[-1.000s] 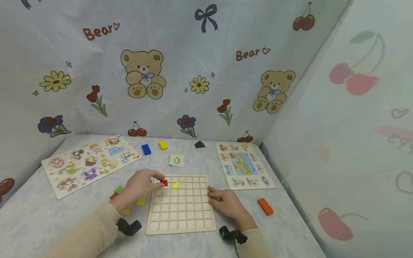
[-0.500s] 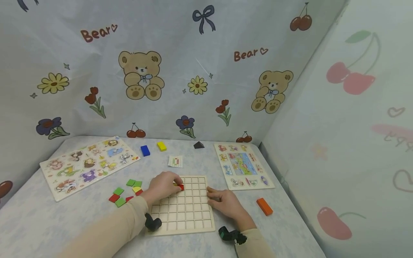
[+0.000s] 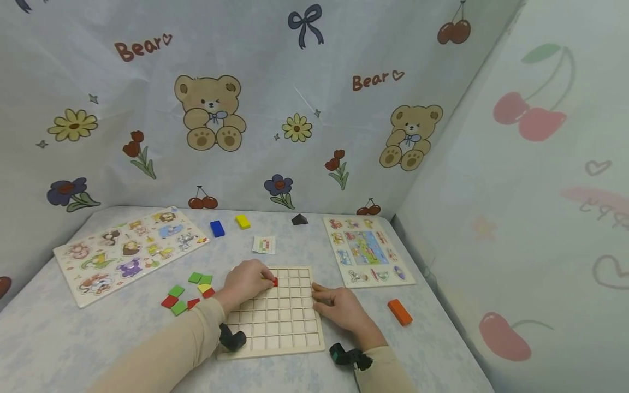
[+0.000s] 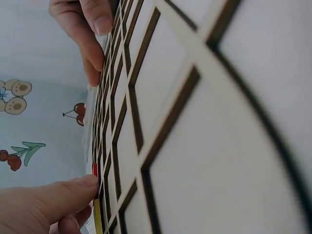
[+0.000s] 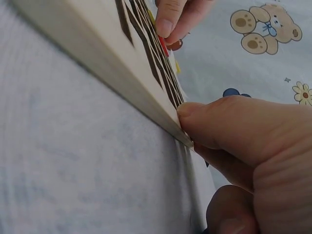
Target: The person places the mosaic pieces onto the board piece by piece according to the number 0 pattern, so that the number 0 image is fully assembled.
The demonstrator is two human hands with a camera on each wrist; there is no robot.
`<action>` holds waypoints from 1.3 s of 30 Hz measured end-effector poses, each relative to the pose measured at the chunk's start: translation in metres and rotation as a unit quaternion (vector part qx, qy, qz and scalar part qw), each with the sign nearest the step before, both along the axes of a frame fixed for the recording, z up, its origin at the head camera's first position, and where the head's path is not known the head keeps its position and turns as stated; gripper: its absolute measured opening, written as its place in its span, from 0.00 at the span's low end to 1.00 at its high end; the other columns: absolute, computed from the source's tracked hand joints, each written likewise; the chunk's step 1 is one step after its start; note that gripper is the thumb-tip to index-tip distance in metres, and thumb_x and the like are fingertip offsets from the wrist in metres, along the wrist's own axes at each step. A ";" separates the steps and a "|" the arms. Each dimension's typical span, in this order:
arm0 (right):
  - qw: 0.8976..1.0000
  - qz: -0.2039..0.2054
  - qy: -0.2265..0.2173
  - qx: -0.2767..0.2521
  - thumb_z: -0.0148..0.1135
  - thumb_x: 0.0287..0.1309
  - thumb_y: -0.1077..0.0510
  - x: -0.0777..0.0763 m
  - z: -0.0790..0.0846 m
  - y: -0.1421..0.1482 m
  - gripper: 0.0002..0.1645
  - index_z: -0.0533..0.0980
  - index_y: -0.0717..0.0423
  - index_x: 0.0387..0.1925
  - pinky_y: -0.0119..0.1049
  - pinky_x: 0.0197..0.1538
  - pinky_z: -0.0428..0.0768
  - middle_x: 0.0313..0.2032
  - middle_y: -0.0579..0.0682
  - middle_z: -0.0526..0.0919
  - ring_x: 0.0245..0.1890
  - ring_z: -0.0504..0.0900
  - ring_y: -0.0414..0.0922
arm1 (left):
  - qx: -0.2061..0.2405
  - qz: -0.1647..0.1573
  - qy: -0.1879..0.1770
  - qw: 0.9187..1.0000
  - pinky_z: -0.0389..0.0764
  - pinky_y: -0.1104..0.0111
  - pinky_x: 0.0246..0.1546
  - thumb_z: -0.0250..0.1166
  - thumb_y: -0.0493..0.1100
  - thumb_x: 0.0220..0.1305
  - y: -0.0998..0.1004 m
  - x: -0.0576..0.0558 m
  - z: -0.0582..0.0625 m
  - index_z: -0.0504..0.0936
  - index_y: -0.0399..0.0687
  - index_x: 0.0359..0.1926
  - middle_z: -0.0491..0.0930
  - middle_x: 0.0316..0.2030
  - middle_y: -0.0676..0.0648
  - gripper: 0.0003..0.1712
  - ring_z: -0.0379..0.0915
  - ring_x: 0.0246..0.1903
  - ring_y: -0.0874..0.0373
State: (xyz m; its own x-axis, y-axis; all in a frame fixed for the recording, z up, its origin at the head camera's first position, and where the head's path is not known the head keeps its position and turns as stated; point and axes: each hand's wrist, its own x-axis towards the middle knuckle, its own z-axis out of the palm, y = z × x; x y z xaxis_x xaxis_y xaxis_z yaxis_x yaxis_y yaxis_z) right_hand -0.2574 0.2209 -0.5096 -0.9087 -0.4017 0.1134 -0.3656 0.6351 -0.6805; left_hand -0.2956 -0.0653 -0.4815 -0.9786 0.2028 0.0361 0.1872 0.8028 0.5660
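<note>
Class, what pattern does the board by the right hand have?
The board has a grid of squares, pale wood-coloured, shown best in the head view.

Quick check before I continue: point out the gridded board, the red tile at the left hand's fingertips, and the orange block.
Gridded board (image 3: 285, 315): head view, bare cell near its middle.
Red tile (image 3: 276, 282): head view, its exposed part.
Orange block (image 3: 400, 312): head view, top face.

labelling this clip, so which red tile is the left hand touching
The red tile by the left hand, the only one seen on the gridded wooden board; the other red tiles lie on the table, left of the board.
</note>
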 end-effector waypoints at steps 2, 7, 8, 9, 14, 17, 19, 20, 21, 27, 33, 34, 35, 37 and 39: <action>1.000 -0.001 -0.001 -0.001 0.70 0.65 0.52 0.000 0.001 -0.001 0.20 0.84 0.54 0.56 0.53 0.65 0.75 0.66 0.45 0.78 0.67 0.77 0.52 | 0.007 0.001 0.005 1.000 0.80 0.62 0.36 0.76 0.49 0.60 -0.003 0.001 0.000 0.93 0.62 0.36 0.85 0.41 0.57 0.03 0.80 0.43 0.58; 1.000 -0.006 -0.002 0.001 0.70 0.65 0.52 0.001 0.002 -0.003 0.20 0.85 0.54 0.56 0.53 0.66 0.75 0.66 0.45 0.79 0.68 0.76 0.52 | 0.063 0.026 0.031 0.997 0.79 0.63 0.36 0.71 0.51 0.66 -0.028 0.013 0.015 0.91 0.62 0.46 0.85 0.50 0.54 0.09 0.80 0.43 0.58; 1.000 -0.007 -0.003 0.002 0.70 0.65 0.52 0.001 0.002 -0.003 0.20 0.85 0.54 0.56 0.54 0.66 0.75 0.66 0.45 0.79 0.68 0.76 0.52 | 0.071 0.039 0.037 0.996 0.79 0.63 0.35 0.70 0.52 0.68 -0.037 0.017 0.020 0.91 0.61 0.48 0.85 0.52 0.53 0.10 0.79 0.41 0.58; 1.000 -0.007 -0.005 0.001 0.70 0.65 0.52 0.002 0.003 -0.004 0.20 0.85 0.54 0.56 0.53 0.66 0.75 0.66 0.45 0.79 0.68 0.76 0.52 | 0.077 0.050 0.045 0.995 0.78 0.64 0.32 0.69 0.51 0.68 -0.047 0.021 0.025 0.90 0.59 0.50 0.85 0.53 0.51 0.12 0.78 0.38 0.57; 1.000 -0.007 -0.010 -0.001 0.70 0.65 0.52 0.002 0.006 -0.003 0.21 0.84 0.54 0.56 0.54 0.66 0.74 0.66 0.45 0.78 0.68 0.75 0.52 | 0.077 0.115 0.057 0.989 0.74 0.66 0.24 0.67 0.52 0.70 -0.100 0.041 0.035 0.88 0.53 0.56 0.87 0.51 0.45 0.17 0.74 0.31 0.55; 1.000 -0.010 -0.010 0.003 0.70 0.65 0.52 0.002 0.008 0.000 0.21 0.84 0.54 0.56 0.54 0.66 0.74 0.66 0.45 0.78 0.69 0.75 0.53 | 0.082 0.136 0.019 0.987 0.73 0.65 0.24 0.67 0.53 0.70 -0.120 0.051 0.025 0.86 0.52 0.58 0.87 0.49 0.45 0.20 0.73 0.31 0.53; 1.000 -0.013 -0.013 0.001 0.70 0.65 0.51 0.002 0.007 0.002 0.20 0.85 0.53 0.56 0.54 0.67 0.74 0.66 0.44 0.78 0.69 0.75 0.53 | 0.076 0.139 -0.005 0.987 0.73 0.65 0.26 0.68 0.53 0.69 -0.128 0.055 0.014 0.86 0.51 0.59 0.87 0.49 0.45 0.22 0.75 0.33 0.54; 1.000 -0.014 -0.014 0.000 0.70 0.65 0.51 0.002 0.006 0.002 0.20 0.85 0.53 0.56 0.54 0.67 0.74 0.66 0.44 0.78 0.69 0.75 0.52 | 0.067 0.138 -0.013 0.988 0.74 0.65 0.27 0.68 0.54 0.69 -0.131 0.056 0.009 0.85 0.51 0.59 0.87 0.50 0.46 0.22 0.76 0.34 0.54; 1.000 -0.013 -0.015 -0.002 0.70 0.65 0.51 0.001 0.006 0.003 0.20 0.85 0.53 0.56 0.54 0.67 0.74 0.66 0.44 0.78 0.69 0.75 0.53 | 0.059 0.137 -0.018 0.989 0.74 0.64 0.28 0.68 0.54 0.68 -0.133 0.056 0.003 0.85 0.50 0.59 0.87 0.50 0.45 0.22 0.78 0.35 0.54; 1.000 -0.014 -0.021 -0.011 0.71 0.64 0.51 0.000 0.001 0.002 0.19 0.86 0.52 0.55 0.54 0.67 0.74 0.66 0.43 0.78 0.69 0.74 0.52 | 0.010 0.136 -0.005 0.991 0.79 0.54 0.39 0.70 0.52 0.66 -0.141 0.052 -0.017 0.86 0.49 0.56 0.86 0.53 0.42 0.21 0.82 0.47 0.46; 0.999 -0.020 -0.020 -0.014 0.72 0.63 0.51 0.000 -0.001 0.000 0.19 0.86 0.52 0.54 0.54 0.67 0.73 0.65 0.44 0.79 0.69 0.75 0.52 | -0.012 0.129 -0.009 0.992 0.78 0.53 0.38 0.73 0.54 0.63 -0.145 0.048 -0.022 0.88 0.51 0.52 0.85 0.54 0.40 0.20 0.81 0.48 0.44; 1.000 -0.019 -0.020 -0.014 0.72 0.63 0.51 0.000 -0.001 0.000 0.19 0.86 0.52 0.54 0.54 0.67 0.73 0.65 0.44 0.79 0.69 0.75 0.52 | -0.014 0.129 -0.007 0.991 0.78 0.54 0.38 0.73 0.55 0.62 -0.145 0.048 -0.023 0.88 0.51 0.51 0.85 0.54 0.40 0.20 0.81 0.48 0.44; 1.000 -0.018 -0.019 -0.014 0.72 0.63 0.51 0.000 -0.001 -0.001 0.19 0.86 0.52 0.54 0.54 0.67 0.73 0.65 0.44 0.79 0.69 0.75 0.52 | -0.018 0.130 -0.005 0.991 0.78 0.55 0.37 0.74 0.55 0.62 -0.145 0.048 -0.023 0.88 0.52 0.51 0.85 0.54 0.40 0.20 0.81 0.48 0.44; 1.000 -0.017 -0.020 -0.016 0.71 0.63 0.51 0.001 0.000 -0.002 0.19 0.86 0.53 0.54 0.55 0.67 0.73 0.65 0.44 0.79 0.69 0.75 0.53 | -0.024 0.130 0.000 0.991 0.78 0.56 0.36 0.75 0.54 0.61 -0.145 0.048 -0.024 0.89 0.53 0.50 0.84 0.54 0.40 0.19 0.81 0.48 0.44; 0.999 -0.017 -0.022 -0.017 0.71 0.63 0.51 0.001 0.001 -0.002 0.20 0.86 0.53 0.54 0.54 0.67 0.73 0.65 0.44 0.79 0.69 0.75 0.53 | -0.028 0.131 0.004 0.991 0.78 0.56 0.37 0.75 0.52 0.61 -0.144 0.049 -0.025 0.89 0.53 0.50 0.84 0.54 0.40 0.18 0.81 0.49 0.43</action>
State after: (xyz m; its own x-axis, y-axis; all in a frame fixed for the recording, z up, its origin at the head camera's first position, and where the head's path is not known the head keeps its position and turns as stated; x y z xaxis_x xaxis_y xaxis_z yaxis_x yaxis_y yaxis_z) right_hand -0.2559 0.2184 -0.5091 -0.9263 -0.3668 0.0867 -0.3137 0.6228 -0.7167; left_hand -0.2469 -0.2094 -0.5066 -0.9975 -0.0572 0.0410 -0.0276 0.8542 0.5192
